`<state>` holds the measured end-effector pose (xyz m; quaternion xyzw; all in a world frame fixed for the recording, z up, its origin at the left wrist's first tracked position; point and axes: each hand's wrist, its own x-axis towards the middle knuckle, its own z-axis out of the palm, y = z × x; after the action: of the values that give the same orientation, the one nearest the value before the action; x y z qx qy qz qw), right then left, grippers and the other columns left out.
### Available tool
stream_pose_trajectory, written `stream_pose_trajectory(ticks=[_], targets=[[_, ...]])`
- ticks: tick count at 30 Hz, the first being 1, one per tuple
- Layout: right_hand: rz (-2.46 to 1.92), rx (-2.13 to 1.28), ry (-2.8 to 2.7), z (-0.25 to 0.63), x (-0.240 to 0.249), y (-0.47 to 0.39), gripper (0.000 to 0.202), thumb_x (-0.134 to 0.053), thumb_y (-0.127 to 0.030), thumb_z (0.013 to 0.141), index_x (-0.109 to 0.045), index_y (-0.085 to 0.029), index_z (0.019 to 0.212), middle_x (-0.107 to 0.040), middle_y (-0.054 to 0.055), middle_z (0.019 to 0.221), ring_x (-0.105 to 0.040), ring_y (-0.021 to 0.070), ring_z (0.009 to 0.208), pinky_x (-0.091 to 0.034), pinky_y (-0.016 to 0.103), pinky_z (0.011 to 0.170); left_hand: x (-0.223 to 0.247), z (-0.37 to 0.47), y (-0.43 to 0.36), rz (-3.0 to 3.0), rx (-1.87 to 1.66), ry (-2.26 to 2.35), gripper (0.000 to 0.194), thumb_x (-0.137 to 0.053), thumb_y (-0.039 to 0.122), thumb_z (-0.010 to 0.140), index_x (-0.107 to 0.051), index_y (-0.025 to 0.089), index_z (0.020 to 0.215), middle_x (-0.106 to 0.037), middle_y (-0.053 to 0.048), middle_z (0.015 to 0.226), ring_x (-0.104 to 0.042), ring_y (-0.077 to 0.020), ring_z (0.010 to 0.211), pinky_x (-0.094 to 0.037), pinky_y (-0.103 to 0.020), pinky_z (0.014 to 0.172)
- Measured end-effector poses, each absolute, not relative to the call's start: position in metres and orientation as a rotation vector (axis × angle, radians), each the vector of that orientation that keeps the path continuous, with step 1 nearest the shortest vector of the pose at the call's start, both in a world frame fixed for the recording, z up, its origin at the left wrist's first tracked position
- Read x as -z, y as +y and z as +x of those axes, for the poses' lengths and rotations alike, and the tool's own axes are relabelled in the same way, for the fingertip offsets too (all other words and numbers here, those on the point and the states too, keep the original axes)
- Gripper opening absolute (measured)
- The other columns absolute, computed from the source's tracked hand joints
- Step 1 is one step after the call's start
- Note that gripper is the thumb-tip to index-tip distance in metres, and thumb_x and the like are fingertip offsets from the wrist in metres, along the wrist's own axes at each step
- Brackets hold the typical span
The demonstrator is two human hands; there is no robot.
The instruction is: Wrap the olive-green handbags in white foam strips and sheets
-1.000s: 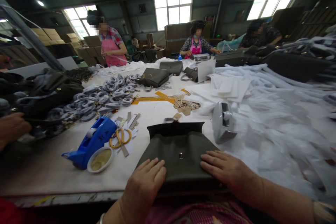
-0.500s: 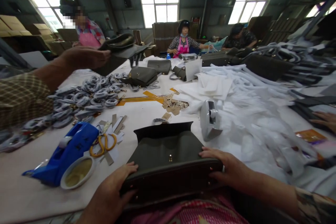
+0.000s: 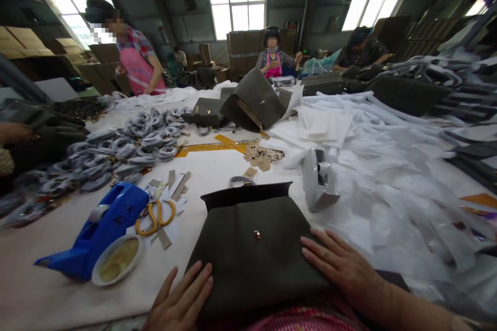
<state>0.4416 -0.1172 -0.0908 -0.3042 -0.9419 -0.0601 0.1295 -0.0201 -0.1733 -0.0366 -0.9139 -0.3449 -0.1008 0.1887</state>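
Observation:
A dark olive handbag (image 3: 258,264) lies in front of me with its flap folded back at the far side and a small gold lock on its front panel. My left hand (image 3: 180,297) rests on its near left edge, fingers stretched out. On the right edge lies my right hand (image 3: 345,264), flat and open, fingertips on the panel. The handle (image 3: 241,181), wrapped in a pale covering, shows behind the flap. Its underside and the edge nearest my body are hidden.
Left of the bag are a blue tape dispenser (image 3: 103,227), a white dish (image 3: 118,259) and yellow-handled scissors (image 3: 156,217). A grey tape dispenser (image 3: 320,181) stands at right beside white wrapping sheets (image 3: 376,186). Coiled straps (image 3: 143,137) and a tilted bag (image 3: 256,101) lie farther back.
The bag's front panel has come to lie flatter, and my hands have shifted onto it with fingers extended. A co-worker's arm has withdrawn at left; another bag now stands tilted mid-table.

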Motion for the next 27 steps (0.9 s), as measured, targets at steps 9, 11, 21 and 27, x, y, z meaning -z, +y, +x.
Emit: stream_pose_trajectory(ticks=[9, 11, 21, 27], targets=[[-0.891, 0.206, -2.755, 0.439, 0.077, -0.121, 0.070, -0.051, -0.008, 0.088, -0.039, -0.020, 0.156, -0.045, 0.009, 0.156, -0.034, 0.0308, 0.148, -0.040, 0.050, 0.116, 0.010, 0.116, -0.130, -2.968, 0.289, -0.776, 0.048, -0.063, 0.046, 0.091, -0.059, 0.021, 0.131, -0.050, -0.004, 0.152, -0.039, -0.0272, 0.143, -0.040, -0.041, 0.118], [-0.948, -0.088, -2.814, 0.439, 0.059, -0.118, 0.077, -0.055, -0.008, 0.083, -0.039, -0.023, 0.156, -0.046, 0.008, 0.155, -0.036, 0.0319, 0.147, -0.039, 0.053, 0.116, 0.033, 0.131, -0.127, -2.869, 0.326, -0.676, 0.047, -0.052, 0.035, 0.097, -0.051, 0.022, 0.142, -0.042, 0.001, 0.158, -0.036, -0.0272, 0.146, -0.044, -0.040, 0.115], [-0.842, -1.165, -1.542, 0.399, -0.075, -0.086, 0.053, -0.044, -0.057, 0.102, -0.065, -0.017, 0.075, -0.054, 0.000, 0.060, -0.049, 0.0118, 0.055, -0.040, 0.024, 0.051, 0.072, 0.127, -0.112, -2.621, 0.500, -0.406, 0.035, -0.050, 0.018, 0.099, -0.065, 0.024, 0.130, -0.058, -0.002, 0.145, -0.056, -0.0251, 0.132, -0.047, -0.039, 0.112], [-1.099, -1.350, -1.587, 0.362, 0.018, -0.081, 0.068, -0.040, -0.079, 0.093, -0.048, -0.019, 0.061, -0.044, -0.003, 0.055, -0.038, 0.0092, 0.051, -0.030, 0.023, 0.048, 0.078, 0.126, -0.106, -2.573, 0.564, -0.322, 0.029, -0.049, 0.021, 0.102, -0.071, 0.030, 0.119, -0.068, 0.007, 0.132, -0.060, -0.0156, 0.128, -0.018, -0.041, 0.126]])
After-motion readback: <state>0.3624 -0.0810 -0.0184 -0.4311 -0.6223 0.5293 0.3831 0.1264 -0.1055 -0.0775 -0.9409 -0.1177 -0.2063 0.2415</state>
